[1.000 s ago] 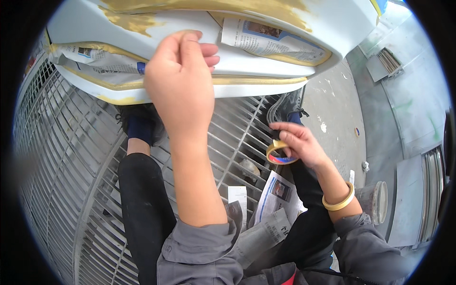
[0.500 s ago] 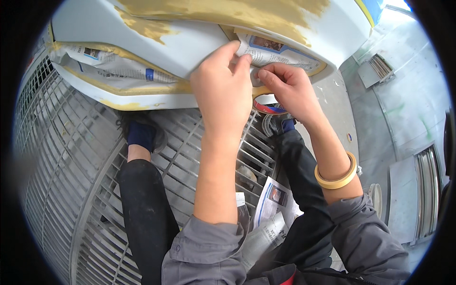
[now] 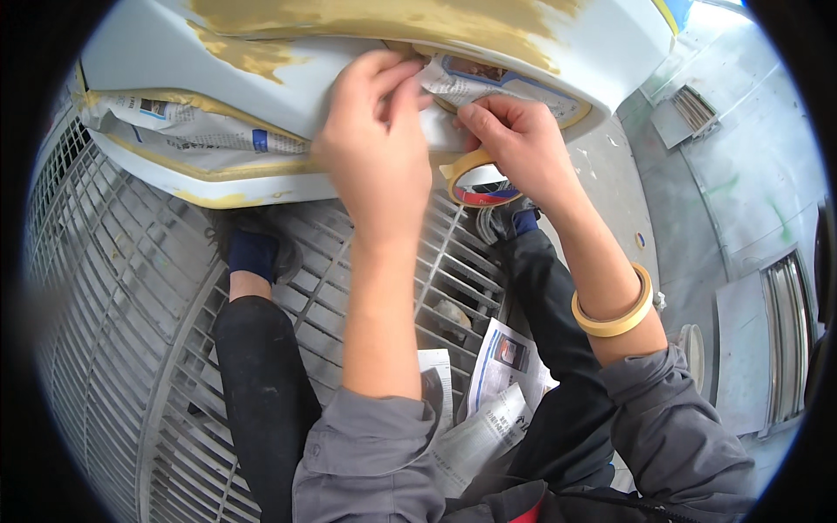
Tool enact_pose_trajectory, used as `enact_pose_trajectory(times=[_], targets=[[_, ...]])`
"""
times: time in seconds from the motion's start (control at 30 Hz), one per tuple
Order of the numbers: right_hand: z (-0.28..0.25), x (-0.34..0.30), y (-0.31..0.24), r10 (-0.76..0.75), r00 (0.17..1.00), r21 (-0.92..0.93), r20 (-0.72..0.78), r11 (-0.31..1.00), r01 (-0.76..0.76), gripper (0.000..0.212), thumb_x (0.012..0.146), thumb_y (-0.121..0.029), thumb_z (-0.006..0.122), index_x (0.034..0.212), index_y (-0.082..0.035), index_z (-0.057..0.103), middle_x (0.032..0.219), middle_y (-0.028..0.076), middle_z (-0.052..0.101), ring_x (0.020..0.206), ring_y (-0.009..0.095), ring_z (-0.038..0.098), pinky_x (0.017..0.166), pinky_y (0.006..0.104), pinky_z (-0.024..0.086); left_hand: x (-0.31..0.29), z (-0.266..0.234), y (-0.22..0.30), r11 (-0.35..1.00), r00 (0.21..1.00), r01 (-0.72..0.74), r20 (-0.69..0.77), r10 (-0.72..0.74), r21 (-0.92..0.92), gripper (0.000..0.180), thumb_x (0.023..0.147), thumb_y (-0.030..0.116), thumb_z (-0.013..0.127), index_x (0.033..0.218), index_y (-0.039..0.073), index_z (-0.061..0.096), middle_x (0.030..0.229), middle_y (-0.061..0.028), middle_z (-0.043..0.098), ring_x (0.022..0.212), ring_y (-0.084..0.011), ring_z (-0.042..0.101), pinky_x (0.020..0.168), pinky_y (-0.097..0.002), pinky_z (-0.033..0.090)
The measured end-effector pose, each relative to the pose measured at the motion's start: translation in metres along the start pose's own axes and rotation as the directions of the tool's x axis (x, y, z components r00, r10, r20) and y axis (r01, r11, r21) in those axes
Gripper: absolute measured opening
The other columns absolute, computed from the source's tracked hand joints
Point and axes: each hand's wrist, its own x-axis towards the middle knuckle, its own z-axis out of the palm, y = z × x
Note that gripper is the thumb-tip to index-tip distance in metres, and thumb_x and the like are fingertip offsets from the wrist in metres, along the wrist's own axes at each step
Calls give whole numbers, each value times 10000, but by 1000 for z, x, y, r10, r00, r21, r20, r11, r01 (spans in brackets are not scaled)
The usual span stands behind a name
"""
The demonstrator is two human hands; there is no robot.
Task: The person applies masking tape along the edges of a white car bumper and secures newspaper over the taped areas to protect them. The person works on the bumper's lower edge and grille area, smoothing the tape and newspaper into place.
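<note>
A white bumper-like panel with tan filler patches spans the top. Newspaper, edged with yellowish tape, covers its right-hand opening. My left hand, slightly blurred, is beside the newspaper's left edge; its fingers are bent with the tips apart, and I see nothing held in them. My right hand has its thumb and fingers closed near the lower edge of that opening. A roll of masking tape hangs from its curled fingers, which partly hide it. Another tape roll rings my right forearm.
More newspaper fills the panel's left opening. Below lies a metal floor grating, with my feet on either side. Loose newspaper sheets lie between my legs. At the right are a grey wall and a pale bucket.
My left hand has moved left, off the newspaper it was pressing. The tape roll under my right hand has swung left and now shows more of its ring. The view has shifted slightly.
</note>
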Motion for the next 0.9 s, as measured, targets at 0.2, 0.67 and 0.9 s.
enact_pose_trajectory(times=[0.2,0.67,0.9], targets=[[4,-8,-5,-170,962,-18,-211,985,170,243,973,-244,758,1005,-4,783,725,107,732,653,155,673,651,342,541,-46,8,-12,974,974,214,-53,-218,-72,142,1039,89,725,1112,-32,743,1010,-103,794,818,-181,776,720,-312,605],[5,-16,-25,-303,926,-126,-226,951,281,189,992,-114,779,1142,-1,760,811,-1,730,683,31,585,625,227,471,-22,30,-7,975,972,217,-81,-220,-44,150,1019,67,721,1133,-30,718,933,-142,796,742,-235,772,634,-361,594],[10,-14,-21,-289,932,-19,-219,956,292,174,971,-120,769,1104,-9,753,844,51,767,633,90,636,600,276,529,-14,22,-8,948,1000,7,-23,1,317,118,987,127,749,1002,10,743,891,-167,786,758,-360,758,681,-429,588]])
